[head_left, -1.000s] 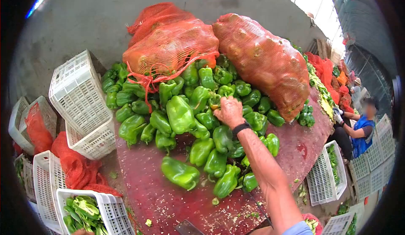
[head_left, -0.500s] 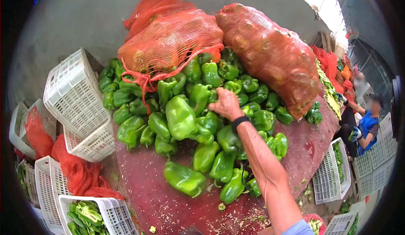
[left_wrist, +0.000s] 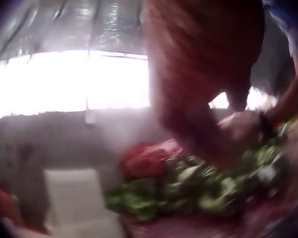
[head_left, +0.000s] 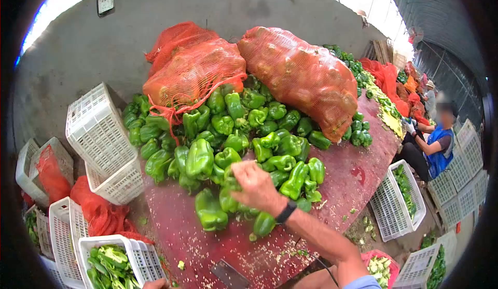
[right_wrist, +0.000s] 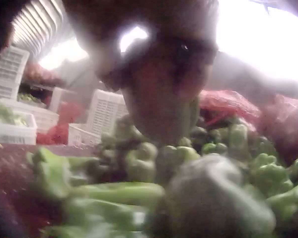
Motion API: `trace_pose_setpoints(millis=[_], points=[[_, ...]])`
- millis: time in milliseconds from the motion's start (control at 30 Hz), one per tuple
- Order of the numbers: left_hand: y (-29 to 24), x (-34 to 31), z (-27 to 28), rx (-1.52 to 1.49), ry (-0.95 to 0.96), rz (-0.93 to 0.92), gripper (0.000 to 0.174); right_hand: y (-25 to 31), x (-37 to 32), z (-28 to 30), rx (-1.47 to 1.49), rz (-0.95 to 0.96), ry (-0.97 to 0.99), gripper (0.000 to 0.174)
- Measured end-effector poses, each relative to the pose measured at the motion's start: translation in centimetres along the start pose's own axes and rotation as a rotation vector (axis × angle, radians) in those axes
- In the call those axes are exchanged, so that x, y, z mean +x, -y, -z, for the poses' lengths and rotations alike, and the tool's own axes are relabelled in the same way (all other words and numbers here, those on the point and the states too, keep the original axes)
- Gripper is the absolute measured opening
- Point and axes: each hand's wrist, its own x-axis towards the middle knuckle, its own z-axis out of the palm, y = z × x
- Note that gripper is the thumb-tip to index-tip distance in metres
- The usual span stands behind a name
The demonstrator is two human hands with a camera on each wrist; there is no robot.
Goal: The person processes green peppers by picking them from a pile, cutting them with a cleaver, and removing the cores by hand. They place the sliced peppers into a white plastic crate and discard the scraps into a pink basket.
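Note:
My right hand (head_left: pixel 255 186), with a black band on its wrist, is over the front of a heap of green bell peppers (head_left: pixel 199 159) on a dark red table (head_left: pixel 187 237). Its curled fingers grip a green pepper (head_left: pixel 229 178), blurred and partly covered by the hand. In the right wrist view the right hand (right_wrist: pixel 164 84) is a dark blur above the peppers (right_wrist: pixel 124 191). Only a small part of my left hand (head_left: pixel 155 284) shows at the bottom edge of the head view. Up close in the left wrist view, the left hand (left_wrist: pixel 203 94) is dark and blurred, its grip unclear.
Two red mesh sacks (head_left: pixel 199 73) (head_left: pixel 303 79) lie behind the heap. White crates (head_left: pixel 101 128) stand at left, one crate (head_left: pixel 140 260) with cut peppers. A flat dark metal piece (head_left: pixel 230 274) lies at the table's front edge. A person (head_left: pixel 438 146) sits at right.
The right hand has come from the middle of the heap down towards the front of the table, bringing a green pepper. The head view has shifted, and part of the left hand shows at the bottom.

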Motion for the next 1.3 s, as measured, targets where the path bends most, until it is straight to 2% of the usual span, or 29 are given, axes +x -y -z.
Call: trace_pose_setpoints(millis=[67, 167, 233, 267, 333, 367, 400, 433, 467, 567, 633, 700, 767, 833, 867, 933, 967, 1033, 1100, 1167, 1233, 1300], points=[[-0.6, -0.2, -1.8, -0.175, 0.009, 0.076, 0.038, 4.8, -3.0, 0.8, 0.141, -0.011, -0.037, 0.065], [0.3, 0.2, -6.1, -0.55, -0.079, 0.263, 0.043, 12.0, -8.1, -0.1, 0.311, -0.039, 0.09, 0.071], [3.8, 0.9, -9.6, -0.769, -0.235, 0.34, 0.033, 16.8, -10.8, -0.7, 0.424, 0.002, 0.141, 0.075], [6.0, 0.8, -11.3, -0.764, -0.233, 0.347, 0.033, 18.8, -12.4, -1.7, 0.463, -0.002, 0.188, 0.075], [10.6, -0.7, -13.8, -0.804, -0.396, 0.329, 0.027, 21.9, -15.3, -3.6, 0.506, -0.007, 0.231, 0.075], [12.0, -1.8, -14.5, -0.802, -0.402, 0.329, 0.027, 23.1, -16.5, -4.2, 0.512, 0.013, 0.313, 0.074], [13.2, -3.0, -15.1, -0.712, -0.401, 0.327, 0.028, 23.7, -17.2, -4.5, 0.516, 0.036, 0.395, 0.072], [14.6, -4.1, -15.5, -0.619, -0.398, 0.331, 0.03, 24.3, -17.7, -4.5, 0.522, 0.039, 0.396, 0.072], [16.5, -5.0, -16.0, -0.641, -0.411, 0.378, 0.025, 25.1, -18.2, -4.6, 0.545, 0.029, 0.415, 0.07], [11.4, -6.1, -14.4, -0.638, -0.353, 0.367, 0.027, 25.5, -20.7, -5.3, 0.602, 0.074, 0.434, 0.062], [13.2, -6.9, -15.4, -0.236, -0.337, 0.119, 0.03, 25.6, -22.0, -4.2, 0.526, 0.095, 0.446, 0.055], [15.2, -8.0, -17.9, -0.242, -0.324, 0.137, 0.034, 25.6, -23.2, -2.7, 0.636, 0.032, 0.353, 0.049], [13.5, -8.1, -19.0, -0.508, -0.333, 0.211, 0.036, 26.2, -22.9, 1.2, 0.652, -0.12, 0.27, 0.046], [11.0, -8.1, -18.3, -0.584, -0.346, 0.269, 0.038, 25.8, -24.2, 2.1, 0.363, -0.336, 0.205, 0.032], [10.5, -7.9, -18.1, -0.643, -0.335, 0.332, 0.038, 25.2, -24.6, 2.4, 0.365, -0.327, 0.209, 0.032], [10.5, -7.7, -17.8, -0.692, -0.298, 0.404, 0.039, 23.7, -25.7, 2.2, 0.009, -0.429, 0.288, 0.027], [11.6, -7.8, -18.1, -0.694, -0.3, 0.404, 0.039, 23.1, -26.4, 1.7, 0.008, -0.427, 0.289, 0.027], [14.0, -7.9, -18.9, -0.721, -0.341, 0.379, 0.038, 22.5, -27.9, 0.8, 0.131, -0.505, 0.462, 0.032], [14.2, -8.2, -18.2, -0.717, -0.346, 0.432, 0.038, 24.5, -27.7, 0.5, 0.13, -0.494, 0.456, 0.036], [14.7, -8.2, -18.1, -0.757, -0.332, 0.487, 0.039, 26.0, -27.7, 0.4, 0.15, -0.38, 0.384, 0.031], [14.7, -8.3, -18.3, -0.647, -0.324, 0.469, 0.039, 26.1, -28.3, -1.1, 0.159, -0.408, 0.44, 0.034], [14.1, -8.3, -18.3, -0.535, -0.319, 0.449, 0.04, 26.1, -28.4, -2.4, 0.076, -0.525, 0.462, 0.03]])
